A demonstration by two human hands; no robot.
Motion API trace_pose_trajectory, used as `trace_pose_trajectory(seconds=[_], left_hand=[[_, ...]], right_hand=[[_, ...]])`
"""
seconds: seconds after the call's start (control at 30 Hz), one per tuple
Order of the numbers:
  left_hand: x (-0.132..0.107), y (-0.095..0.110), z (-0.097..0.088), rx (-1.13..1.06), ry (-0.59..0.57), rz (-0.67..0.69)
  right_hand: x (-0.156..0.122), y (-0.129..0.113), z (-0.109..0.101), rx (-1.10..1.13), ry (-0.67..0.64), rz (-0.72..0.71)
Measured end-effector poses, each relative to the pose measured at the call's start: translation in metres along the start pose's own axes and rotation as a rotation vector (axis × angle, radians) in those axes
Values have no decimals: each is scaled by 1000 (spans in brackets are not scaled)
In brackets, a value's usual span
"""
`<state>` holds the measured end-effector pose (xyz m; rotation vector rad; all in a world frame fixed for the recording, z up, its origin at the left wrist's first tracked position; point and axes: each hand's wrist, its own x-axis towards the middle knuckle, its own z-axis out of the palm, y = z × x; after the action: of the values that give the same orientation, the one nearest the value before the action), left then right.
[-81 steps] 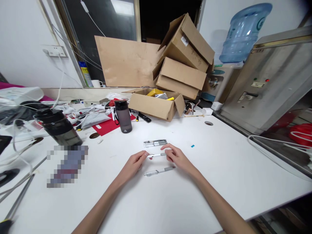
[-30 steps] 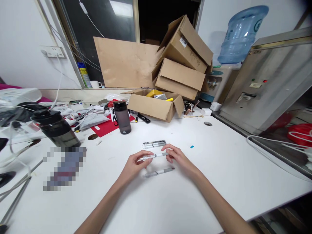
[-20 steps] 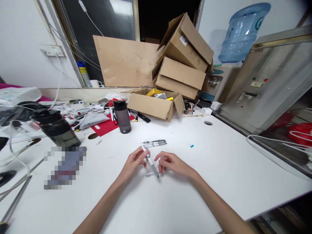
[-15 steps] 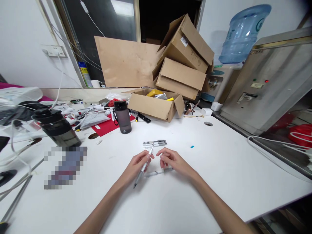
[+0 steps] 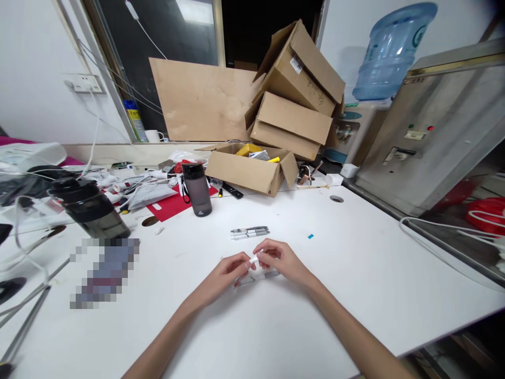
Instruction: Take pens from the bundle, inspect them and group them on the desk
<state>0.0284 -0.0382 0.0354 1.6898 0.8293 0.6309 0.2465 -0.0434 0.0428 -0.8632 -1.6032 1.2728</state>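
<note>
My left hand (image 5: 231, 271) is closed round a pen, most of which its fingers hide. The white end of this pen (image 5: 254, 259) shows between my two hands. My right hand (image 5: 282, 259) is closed too, thumb and fingers pinching that white end. Below the hands a second pen (image 5: 252, 279) with a clear barrel lies on the white table (image 5: 244, 331), its right part partly covered by my right hand. Farther back, several pens (image 5: 250, 232) lie side by side, apart from both hands.
A dark water bottle (image 5: 197, 190) stands behind the pens, and a larger bottle (image 5: 92, 210) leans at left. An open cardboard box (image 5: 244, 173) holds mixed items. A small blue scrap (image 5: 311, 236) lies at right. Cables and clutter fill the left back.
My left hand has turned and moved slightly right, swinging the pen's white end over to my right hand. The right fingers, empty before, have closed on that end.
</note>
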Motion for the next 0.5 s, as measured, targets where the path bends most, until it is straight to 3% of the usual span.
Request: trace_pose_trajectory(seconds=[0.5], left_hand=[[2, -5, -12, 25, 67, -12]], right_hand=[[8, 4, -35, 312, 575, -83]])
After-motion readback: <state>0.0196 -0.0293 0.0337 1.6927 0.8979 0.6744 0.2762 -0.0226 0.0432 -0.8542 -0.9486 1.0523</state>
